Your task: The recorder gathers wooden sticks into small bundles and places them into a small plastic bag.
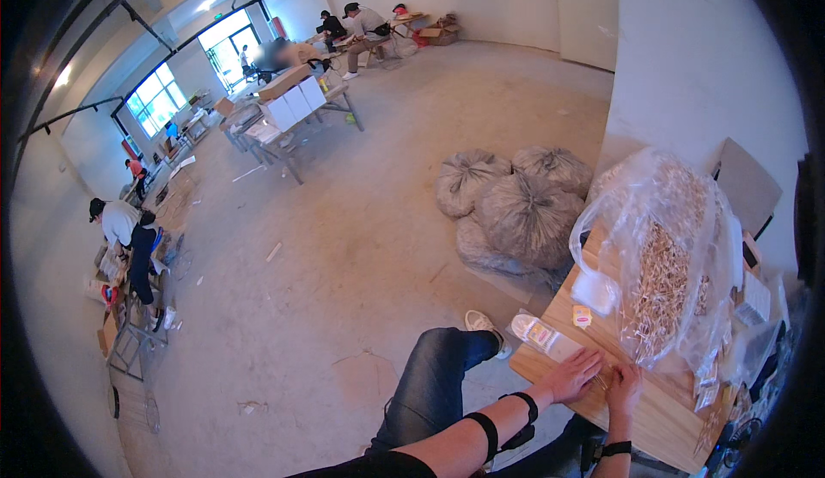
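Observation:
At the near edge of the wooden table (563, 310), my left hand (574, 376) is closed on the near end of a clear packet (541, 335). The packet is long and flat, with a white rounded end and a yellow and red label. My right hand (625, 385) is just to the right, low over the wood, its fingers curled together. A thin, pale strip shows between the two hands, too small to name. What the right fingertips hold is hidden. Beyond the hands lies a small yellow and white card (583, 316).
A large clear bag (666, 263) of small tan pieces fills the table's right side, with white plastic pouches (595, 292) beside it. Tied grey sacks (528, 211) stand on the floor beyond. Farther off are a table with white boxes (294, 107) and several people working.

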`<state>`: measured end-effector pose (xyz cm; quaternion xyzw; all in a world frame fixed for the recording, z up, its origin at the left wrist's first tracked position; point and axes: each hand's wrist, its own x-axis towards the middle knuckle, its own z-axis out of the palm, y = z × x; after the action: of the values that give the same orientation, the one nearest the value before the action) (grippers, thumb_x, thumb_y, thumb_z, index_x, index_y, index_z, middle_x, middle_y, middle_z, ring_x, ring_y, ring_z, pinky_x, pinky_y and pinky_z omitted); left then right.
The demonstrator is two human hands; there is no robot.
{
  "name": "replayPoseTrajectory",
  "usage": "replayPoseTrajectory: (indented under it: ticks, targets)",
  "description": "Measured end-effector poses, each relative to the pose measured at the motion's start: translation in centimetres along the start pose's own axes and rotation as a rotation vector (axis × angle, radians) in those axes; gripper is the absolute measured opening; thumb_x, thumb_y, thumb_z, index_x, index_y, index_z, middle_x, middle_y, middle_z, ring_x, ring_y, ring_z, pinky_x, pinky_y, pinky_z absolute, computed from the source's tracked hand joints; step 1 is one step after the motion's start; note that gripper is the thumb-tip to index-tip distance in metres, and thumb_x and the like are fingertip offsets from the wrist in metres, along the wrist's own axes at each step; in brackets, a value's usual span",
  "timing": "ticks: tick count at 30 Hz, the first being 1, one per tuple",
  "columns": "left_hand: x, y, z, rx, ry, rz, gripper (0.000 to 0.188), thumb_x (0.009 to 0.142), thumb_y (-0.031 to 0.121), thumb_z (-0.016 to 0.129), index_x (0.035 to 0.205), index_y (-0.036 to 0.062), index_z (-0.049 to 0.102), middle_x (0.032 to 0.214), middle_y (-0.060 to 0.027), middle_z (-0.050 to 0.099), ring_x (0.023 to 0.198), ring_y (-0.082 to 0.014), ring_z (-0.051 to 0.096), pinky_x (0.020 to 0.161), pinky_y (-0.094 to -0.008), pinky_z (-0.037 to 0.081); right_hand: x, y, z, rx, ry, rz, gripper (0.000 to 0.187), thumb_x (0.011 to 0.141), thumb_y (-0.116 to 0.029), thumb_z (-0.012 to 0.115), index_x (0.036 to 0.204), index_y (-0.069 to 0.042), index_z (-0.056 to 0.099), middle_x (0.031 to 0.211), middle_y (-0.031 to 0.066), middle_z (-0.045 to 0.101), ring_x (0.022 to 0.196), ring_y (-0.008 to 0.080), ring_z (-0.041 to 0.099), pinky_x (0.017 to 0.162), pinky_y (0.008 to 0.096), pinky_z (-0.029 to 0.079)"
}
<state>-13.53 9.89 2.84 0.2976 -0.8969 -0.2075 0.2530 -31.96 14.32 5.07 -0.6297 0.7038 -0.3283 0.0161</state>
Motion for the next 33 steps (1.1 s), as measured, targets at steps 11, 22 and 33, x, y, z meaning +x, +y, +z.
replayPoseTrajectory:
  ticks: [11,22,33]
  targets:
    - [0.1,0.2,-0.5,0.027,-0.055,0.009,0.052,0.086,0.023,0.06,0.133,0.0036,0.049,0.145,-0.0153,0.043,0.139,-0.0297,0.035,0.116,-0.0501,0.024,1.5,0.1,0.0,-0.238,0.121,0.006,0.029,0.078,-0.005,0.067,0.107,-0.004,0.064,0.118,0.018,0.055,0.112,0.0378,0.051,0.094,0.048,0.044]
    - [0.4,0.3,-1.0,0.02,-0.026,0.042,0.046,0.084,0.022,0.062,0.124,0.0027,0.055,0.14,-0.0167,0.045,0.136,-0.0312,0.038,0.116,-0.0506,0.025,0.5,3.1,0.4,-0.117,0.083,0.081,0.014,0.081,-0.005,0.063,0.095,-0.001,0.066,0.102,0.0151,0.063,0.102,0.0343,0.056,0.09,0.0447,0.046]
    - [-0.1,0.5,-0.3,0.011,0.007,0.036,0.046,0.079,0.023,0.064,0.12,0.0033,0.059,0.14,-0.017,0.046,0.136,-0.0324,0.037,0.116,-0.048,0.025,-2.0,1.5,-1.4,0.008,0.037,0.094,0.012,0.076,0.003,0.058,0.085,-0.002,0.064,0.087,0.0144,0.061,0.089,0.0358,0.057,0.078,0.0454,0.047]
